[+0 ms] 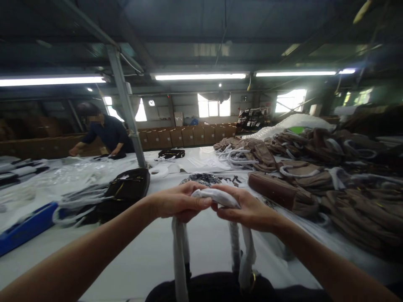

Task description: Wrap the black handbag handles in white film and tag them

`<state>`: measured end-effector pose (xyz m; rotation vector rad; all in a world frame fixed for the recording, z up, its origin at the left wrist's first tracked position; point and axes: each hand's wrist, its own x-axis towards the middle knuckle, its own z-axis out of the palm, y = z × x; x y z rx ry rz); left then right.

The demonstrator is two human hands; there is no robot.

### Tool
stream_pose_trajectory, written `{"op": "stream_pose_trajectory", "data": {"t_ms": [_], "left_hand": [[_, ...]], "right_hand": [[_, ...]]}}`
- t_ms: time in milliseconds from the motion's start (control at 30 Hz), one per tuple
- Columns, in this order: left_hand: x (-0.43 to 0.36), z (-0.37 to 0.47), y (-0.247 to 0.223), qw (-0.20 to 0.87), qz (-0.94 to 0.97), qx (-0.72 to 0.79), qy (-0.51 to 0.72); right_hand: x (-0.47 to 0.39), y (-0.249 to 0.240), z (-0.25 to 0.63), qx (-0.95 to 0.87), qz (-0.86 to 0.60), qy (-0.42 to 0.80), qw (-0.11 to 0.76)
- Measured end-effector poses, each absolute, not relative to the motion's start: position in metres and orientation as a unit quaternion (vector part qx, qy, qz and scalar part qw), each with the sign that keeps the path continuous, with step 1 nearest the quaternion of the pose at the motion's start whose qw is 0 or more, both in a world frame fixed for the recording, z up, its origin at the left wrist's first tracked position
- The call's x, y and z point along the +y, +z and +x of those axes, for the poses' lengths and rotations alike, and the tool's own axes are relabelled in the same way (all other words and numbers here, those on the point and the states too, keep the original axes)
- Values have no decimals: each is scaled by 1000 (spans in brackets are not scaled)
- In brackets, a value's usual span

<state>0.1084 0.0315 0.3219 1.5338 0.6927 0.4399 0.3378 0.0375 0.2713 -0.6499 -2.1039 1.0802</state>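
Observation:
A black bag (217,287) stands at the bottom of the view, cut off by the frame's lower edge. Its handles, covered in white wrapping, rise up from it. Both my hands are at the top of the wrapped handle (218,197). On the left part, my left hand (181,201) pinches it between thumb and fingers. From the right, my right hand (244,207) curls round the same handle, close to the left thumb. A second wrapped handle hangs just behind, its upper part hidden by my hands.
Brown bags with white-wrapped handles (292,176) lie heaped on the right. Black bags (129,191) and a blue tray (27,226) are on the left. A metal post (122,96) rises from the white table (126,256). A person (107,132) works across at the far left.

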Motion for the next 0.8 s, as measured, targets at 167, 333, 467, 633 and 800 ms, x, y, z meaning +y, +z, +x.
{"op": "stream_pose_trajectory", "data": {"t_ms": [167, 333, 467, 633, 800], "left_hand": [[33, 104, 269, 612, 663, 342, 263], [31, 85, 188, 587, 647, 415, 254], [38, 82, 218, 545, 699, 391, 249], [53, 114, 300, 485, 718, 404, 292], [47, 131, 280, 492, 731, 434, 187]], "right_hand": [[41, 277, 333, -759, -282, 477, 342], [52, 262, 353, -772, -331, 421, 343], [59, 264, 349, -813, -313, 372, 319], [71, 273, 330, -829, -292, 364, 308], [83, 261, 329, -819, -313, 371, 306]]}}
